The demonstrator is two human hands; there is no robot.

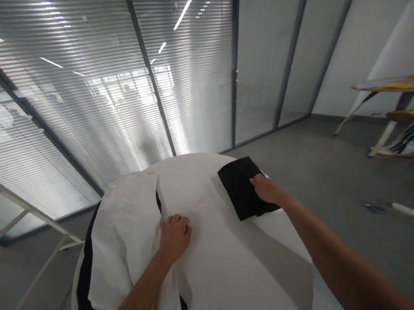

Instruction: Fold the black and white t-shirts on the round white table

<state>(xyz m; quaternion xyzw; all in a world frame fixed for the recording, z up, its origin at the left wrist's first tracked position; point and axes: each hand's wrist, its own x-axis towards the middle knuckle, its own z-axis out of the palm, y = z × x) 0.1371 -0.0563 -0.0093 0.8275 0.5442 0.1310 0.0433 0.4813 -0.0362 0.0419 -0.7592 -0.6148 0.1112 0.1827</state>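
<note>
Head view shows me two bits of cloth on a round white surface (208, 278). The black cloth (237, 191) sits near the far right edge, and it looks folded into a small, flat shape. I would say most of the work on that one is done, but I can't see every side of it, so I won't be too sure.

The white cloth (127, 242) is another story. It lies along the left side, big and loose, with soft wrinkles, and it hangs over the edge. I think there is plenty left to do there. Some more black stuff (81, 291) peeks out from under it on the left, and little bits show on its right side too. I can't tell if that is one thing or more.

Now the hands. My left hand (175, 234) rests palm down where the white cloth meets the bare part. Its fingers are half bent and loose, not squeezed tight, and I see nothing caught in them. My right hand (268, 190) is on the right part of the black cloth, with its fingers curled in. It touches the cloth, but I can't tell if it pinches it or just leans on it, because the underside is hidden from me.
</note>
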